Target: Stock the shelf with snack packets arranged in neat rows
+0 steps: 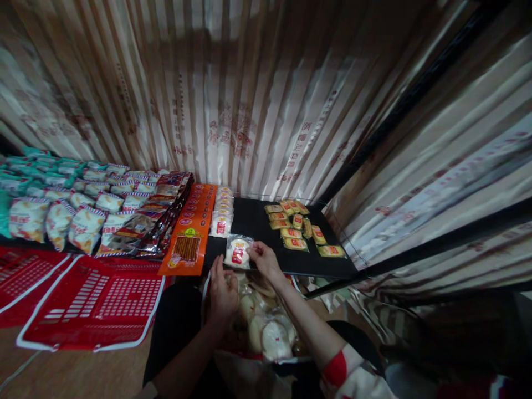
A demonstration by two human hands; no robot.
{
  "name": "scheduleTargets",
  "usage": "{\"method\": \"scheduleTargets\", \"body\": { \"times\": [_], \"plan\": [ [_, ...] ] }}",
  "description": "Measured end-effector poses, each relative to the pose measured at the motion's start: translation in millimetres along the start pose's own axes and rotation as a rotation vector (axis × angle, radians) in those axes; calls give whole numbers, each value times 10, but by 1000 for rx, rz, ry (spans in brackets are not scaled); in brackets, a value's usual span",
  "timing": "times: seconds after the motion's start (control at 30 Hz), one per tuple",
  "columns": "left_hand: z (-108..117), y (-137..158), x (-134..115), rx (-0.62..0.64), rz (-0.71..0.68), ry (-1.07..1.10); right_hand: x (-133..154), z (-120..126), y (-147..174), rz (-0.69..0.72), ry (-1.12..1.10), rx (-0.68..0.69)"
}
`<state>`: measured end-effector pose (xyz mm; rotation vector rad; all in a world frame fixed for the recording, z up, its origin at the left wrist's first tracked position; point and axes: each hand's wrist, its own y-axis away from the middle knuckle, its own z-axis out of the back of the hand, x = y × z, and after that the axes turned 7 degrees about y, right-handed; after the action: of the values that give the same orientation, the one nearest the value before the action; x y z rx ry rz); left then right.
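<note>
Black shelf point(252, 217), white packet point(238, 253) at front edge, printed curtain point(257, 111) behind.

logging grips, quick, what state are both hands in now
Left hand: beside the white packet; grip cannot be told.
Right hand: closed on that packet's right edge.

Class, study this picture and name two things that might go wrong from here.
The white packet in the right hand is near the front edge of the black shelf; it could slip onto the packets below.
The front orange packet appears to jut past that edge near the left hand, so a brush might knock it down.
</note>
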<state>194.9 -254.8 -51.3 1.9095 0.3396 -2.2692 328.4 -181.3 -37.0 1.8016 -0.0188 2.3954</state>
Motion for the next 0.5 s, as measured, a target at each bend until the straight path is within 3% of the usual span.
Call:
{"method": "scheduleTargets", "body": {
  "times": [0.17, 0.5],
  "plan": [
    [-17, -116, 46, 97, -98, -93, 2, -320, -358, -10, 124, -27],
    [-84, -584, 187, 54, -36, -247, 102, -633, -650, -18, 401, -57]
  ]
}}
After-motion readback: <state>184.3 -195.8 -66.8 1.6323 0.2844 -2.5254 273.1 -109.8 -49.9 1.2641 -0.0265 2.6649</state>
